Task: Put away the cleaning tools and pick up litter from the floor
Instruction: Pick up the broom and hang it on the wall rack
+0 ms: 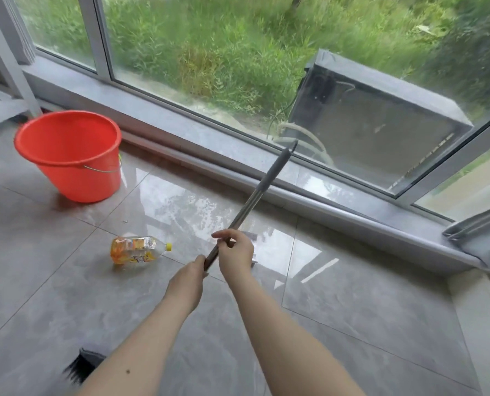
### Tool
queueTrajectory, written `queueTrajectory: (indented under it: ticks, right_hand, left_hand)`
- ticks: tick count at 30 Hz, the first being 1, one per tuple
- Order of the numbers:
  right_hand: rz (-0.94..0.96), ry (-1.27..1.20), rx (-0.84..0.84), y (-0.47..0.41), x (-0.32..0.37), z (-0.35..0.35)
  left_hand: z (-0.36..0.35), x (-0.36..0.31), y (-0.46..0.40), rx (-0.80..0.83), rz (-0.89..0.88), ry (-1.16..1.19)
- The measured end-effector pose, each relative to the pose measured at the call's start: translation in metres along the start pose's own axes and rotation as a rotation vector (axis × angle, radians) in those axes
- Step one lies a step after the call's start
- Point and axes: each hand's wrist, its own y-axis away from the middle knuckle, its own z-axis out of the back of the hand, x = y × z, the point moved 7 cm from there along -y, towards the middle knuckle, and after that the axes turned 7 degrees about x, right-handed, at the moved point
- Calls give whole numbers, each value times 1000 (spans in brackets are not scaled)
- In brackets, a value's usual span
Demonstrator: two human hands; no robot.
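Both my hands are wrapped on the broom handle (255, 192), left hand (188, 281) lower, right hand (236, 251) just above it, almost touching; the handle slants up and away from my fingers toward the window sill (181, 121). Plastic bottle (136, 250) lies on its side on the tile floor (352, 310) just left of my fingers, red bucket (69, 155) upright farther left and beyond. Black bristles (79, 367) show below my left forearm.

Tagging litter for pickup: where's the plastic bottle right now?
Head view, left of centre: the plastic bottle lies on its side on the tiled floor, below the red bucket and just left of both hands.
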Motion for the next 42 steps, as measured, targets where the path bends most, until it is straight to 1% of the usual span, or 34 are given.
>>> queueTrajectory:
  ticks: [6,10,14,17,22,26,27,31,34,38,42]
  right_hand:
    - [16,23,-10,31,95,64]
    - [60,3,-93,54,175,126]
    - [116,-121,-226,75,250,201]
    - [151,-175,-218,84,298,249]
    - [267,-47,-260,103,374,343]
    - [338,-29,-321,125,418,415]
    - [356,-17,-354,135,429,441]
    - [372,53,-408,157,465,510]
    - [394,46,-506,176,486,567]
    - [428,51,-660,200,505,635]
    - [445,82,-877,227,519,704]
  left_hand:
    - [62,-82,38,0,-22,102]
    - [117,-164,67,-22,-109,16]
    - [163,-252,95,3,-178,-51]
    - [190,-316,114,18,-217,-53]
    - [220,-432,146,38,-322,-180]
    - [232,-520,169,86,-429,-181]
    - [231,-548,177,84,-472,-204]
    - [230,-617,197,43,-550,-325]
    - [222,-673,210,37,-649,-338]
    - [199,-739,221,82,-756,-369]
    - [172,-804,229,133,-874,-420]
